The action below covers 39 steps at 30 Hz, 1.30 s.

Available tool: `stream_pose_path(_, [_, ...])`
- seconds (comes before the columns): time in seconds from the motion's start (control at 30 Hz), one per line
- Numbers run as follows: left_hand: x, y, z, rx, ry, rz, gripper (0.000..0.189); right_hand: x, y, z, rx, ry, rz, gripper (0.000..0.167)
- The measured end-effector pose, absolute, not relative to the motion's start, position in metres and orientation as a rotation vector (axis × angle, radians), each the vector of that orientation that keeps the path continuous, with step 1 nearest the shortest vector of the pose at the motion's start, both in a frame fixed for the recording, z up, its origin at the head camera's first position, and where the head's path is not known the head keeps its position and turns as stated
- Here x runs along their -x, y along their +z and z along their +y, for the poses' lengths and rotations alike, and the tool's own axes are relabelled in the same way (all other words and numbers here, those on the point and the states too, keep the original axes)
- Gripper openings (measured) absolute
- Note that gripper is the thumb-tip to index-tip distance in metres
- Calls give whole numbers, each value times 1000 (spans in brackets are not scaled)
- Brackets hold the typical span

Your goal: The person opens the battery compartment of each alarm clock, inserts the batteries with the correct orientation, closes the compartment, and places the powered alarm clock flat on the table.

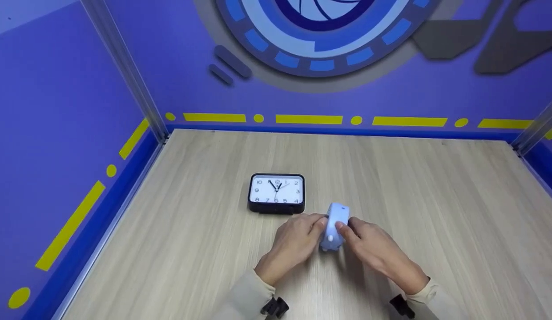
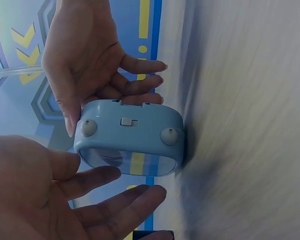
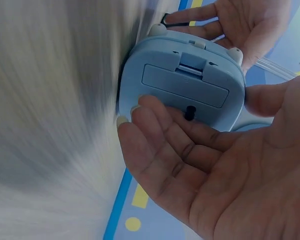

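A small light-blue clock (image 1: 339,214) stands on its edge between both hands, close over the wooden table. My left hand (image 1: 298,235) holds its front side, thumb at the rim and fingers loosely spread in the left wrist view. From the other side my right hand (image 1: 376,246) grips it, thumb on the edge and fingers curled against the back. That back shows a battery cover (image 3: 185,85) and a black knob (image 3: 190,113) beside the fingers. Two white feet and a small white switch (image 2: 126,121) show on its narrow side in the left wrist view.
A black rectangular clock (image 1: 276,190) with a white dial lies face up just beyond the left hand. The wood-grain table (image 1: 436,191) ends at blue printed walls (image 1: 191,100) at the back and sides, with metal posts in the corners.
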<state>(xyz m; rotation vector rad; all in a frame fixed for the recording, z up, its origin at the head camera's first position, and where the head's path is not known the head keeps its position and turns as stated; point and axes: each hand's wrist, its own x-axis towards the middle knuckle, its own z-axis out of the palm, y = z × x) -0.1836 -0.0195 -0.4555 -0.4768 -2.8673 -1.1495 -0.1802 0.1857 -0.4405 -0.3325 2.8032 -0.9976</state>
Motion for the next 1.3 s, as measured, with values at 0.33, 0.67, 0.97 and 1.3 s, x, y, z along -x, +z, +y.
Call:
stream_pose_path(0.33, [182,-457,-19,459,-1113,-2930,35,181,-443,186,306,-1003,2810,41])
stream_pose_path(0.67, [181,-457,-18,459,-1054,-2964,41,181,-444,186,261,-1052,2745,68])
stream_pose_path(0.97, [182,-459,-19,471,-1005,-2983,41,184,-434,195,255,-936,2735,84])
stream_pose_path(1.3, [180,-461,-17,485,-932,-2968,40,182,-425,200,243,-851,2811,58])
